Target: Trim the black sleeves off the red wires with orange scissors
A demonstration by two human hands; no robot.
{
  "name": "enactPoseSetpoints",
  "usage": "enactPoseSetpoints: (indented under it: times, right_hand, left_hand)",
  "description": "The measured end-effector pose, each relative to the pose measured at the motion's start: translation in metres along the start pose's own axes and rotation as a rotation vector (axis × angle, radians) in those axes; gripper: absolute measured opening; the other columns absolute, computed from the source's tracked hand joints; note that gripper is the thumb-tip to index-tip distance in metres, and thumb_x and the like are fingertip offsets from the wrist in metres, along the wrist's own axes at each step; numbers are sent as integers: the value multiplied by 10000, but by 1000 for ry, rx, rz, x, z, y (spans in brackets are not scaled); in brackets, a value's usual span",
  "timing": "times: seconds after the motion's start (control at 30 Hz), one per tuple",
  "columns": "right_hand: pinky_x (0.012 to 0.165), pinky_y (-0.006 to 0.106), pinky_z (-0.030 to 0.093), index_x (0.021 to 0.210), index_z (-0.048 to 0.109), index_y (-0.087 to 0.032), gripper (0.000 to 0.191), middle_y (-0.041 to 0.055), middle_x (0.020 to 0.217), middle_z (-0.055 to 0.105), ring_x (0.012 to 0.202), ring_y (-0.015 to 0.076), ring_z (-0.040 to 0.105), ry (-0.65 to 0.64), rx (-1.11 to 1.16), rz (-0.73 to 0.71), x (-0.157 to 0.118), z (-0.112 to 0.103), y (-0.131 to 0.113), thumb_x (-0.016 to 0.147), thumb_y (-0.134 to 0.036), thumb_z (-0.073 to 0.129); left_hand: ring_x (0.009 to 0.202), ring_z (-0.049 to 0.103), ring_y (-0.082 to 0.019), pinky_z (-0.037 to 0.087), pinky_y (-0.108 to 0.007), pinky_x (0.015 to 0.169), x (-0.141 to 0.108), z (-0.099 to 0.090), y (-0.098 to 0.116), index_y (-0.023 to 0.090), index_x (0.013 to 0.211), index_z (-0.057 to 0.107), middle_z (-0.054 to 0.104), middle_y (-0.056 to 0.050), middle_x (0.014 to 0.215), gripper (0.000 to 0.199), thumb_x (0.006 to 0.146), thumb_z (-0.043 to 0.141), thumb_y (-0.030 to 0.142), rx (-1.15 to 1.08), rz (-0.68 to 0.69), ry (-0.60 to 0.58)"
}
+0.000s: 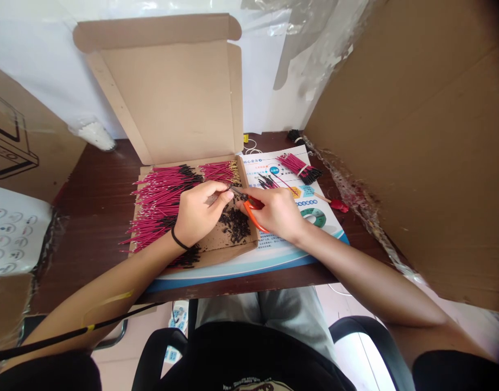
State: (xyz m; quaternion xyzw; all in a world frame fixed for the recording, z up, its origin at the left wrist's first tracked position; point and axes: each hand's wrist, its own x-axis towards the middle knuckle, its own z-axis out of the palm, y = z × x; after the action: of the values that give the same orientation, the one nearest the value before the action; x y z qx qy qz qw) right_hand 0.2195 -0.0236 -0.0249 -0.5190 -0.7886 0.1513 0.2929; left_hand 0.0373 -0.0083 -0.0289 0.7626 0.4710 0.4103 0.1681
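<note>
My left hand (202, 212) is closed in a pinch over the open cardboard box, its thumb and forefinger meeting at a small dark piece too hidden to name. Close against those fingertips, my right hand (279, 212) grips orange-handled scissors (257, 220), whose dark blades point left toward the pinch. Beneath both hands is the shallow box (208, 241). Rows of dark red wires (157, 209) with black ends fill its left side. More red wires (219, 171) lie at the back. Short black scraps (237, 225) are heaped on the box floor at right.
The box's lid (171, 98) stands raised behind. On a printed sheet (330, 233) to the right lie a banded bundle of red wires (298, 167) and some loose black-ended wires (269, 182). A tall cardboard panel (428, 146) borders the right; a white roll (96, 136) sits back left.
</note>
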Motion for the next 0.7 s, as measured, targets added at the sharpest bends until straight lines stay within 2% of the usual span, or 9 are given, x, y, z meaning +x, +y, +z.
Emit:
enactPoseSetpoints:
  times: [0.23,0.4,0.57,0.63,0.7]
  right_hand:
    - [554,234,387,1159,669,-216,351,28,772,732,562,109,579,-12,-53,-51,-1,2,4,840,-316,562]
    - [572,245,377,1159,665,-228,342,30,780,723,633,133,603,-24,-151,-75,0,2,8,852,-325,551]
    - [566,264,377,1139,672,-205,342,55,798,720,666,159,617,-43,-227,-105,1,1,11,866,-334,513]
    - [570,264,386,1121,681,-204,331,55,797,724,665,160,622,-38,-220,-100,2,1,11,858,-302,508]
    - [576,256,400,1106,691,-210,320,48,796,733,640,148,625,-24,-163,-68,2,1,9,852,-294,516]
  left_hand:
    - [561,582,-105,455,-217,584,-5,1,-3,174,781,621,635,-1,627,264,919,438,304,-85,-16,-139]
    - [495,540,-90,442,-209,540,-4,0,-2,170,848,592,599,14,577,276,947,371,301,-116,4,-222]
    - [469,535,-84,444,-205,518,0,-1,-3,172,817,559,614,6,584,318,962,333,342,-199,1,-347]
    - [494,561,-86,464,-209,548,1,-1,-4,172,819,554,636,-3,620,322,965,324,345,-223,-12,-354]
    - [568,605,-98,481,-216,598,1,-1,-3,173,863,558,660,-11,676,276,954,362,344,-184,-33,-282]
